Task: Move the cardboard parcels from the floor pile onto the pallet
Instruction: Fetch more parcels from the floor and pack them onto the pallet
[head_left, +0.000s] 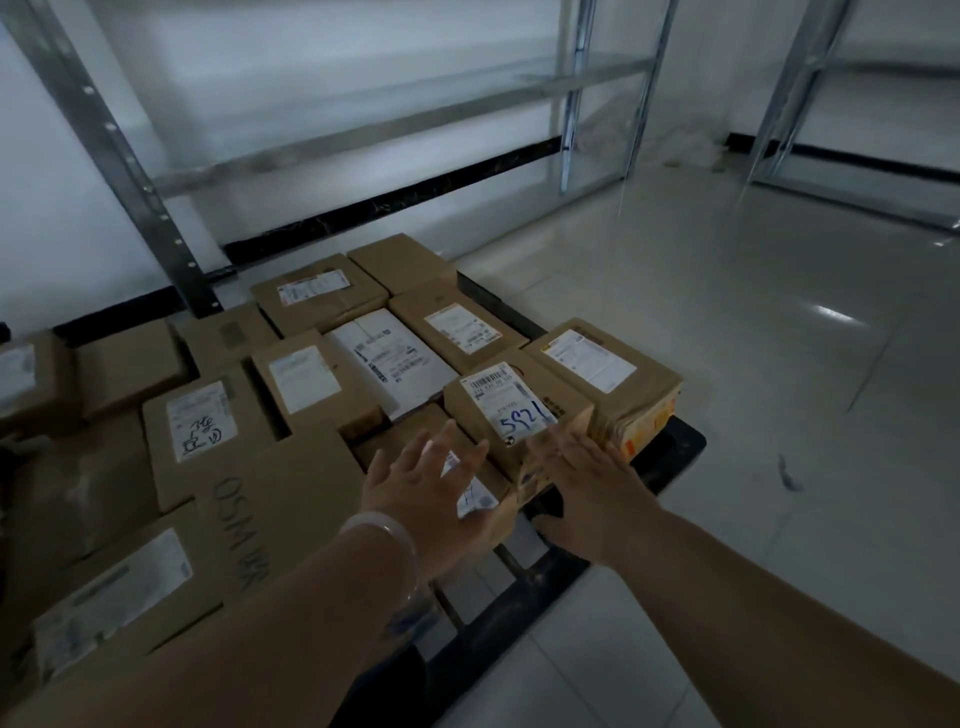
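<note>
Left hand (431, 488) hovers with fingers spread; right hand (587, 483) lies flat-fingered against the parcel marked 5921 (511, 410), set near the pallet's (680, 447) right corner. Parcels already cover most of the pallet; no floor pile shows.

Cardboard parcels (322, 296) crowd the black pallet (678, 441) on tiled floor (727, 322).

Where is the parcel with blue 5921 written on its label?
In the head view, right of centre: the small brown cardboard parcel sits near the black pallet's right edge, against a larger brown cardboard box, just beyond the right hand.
</note>
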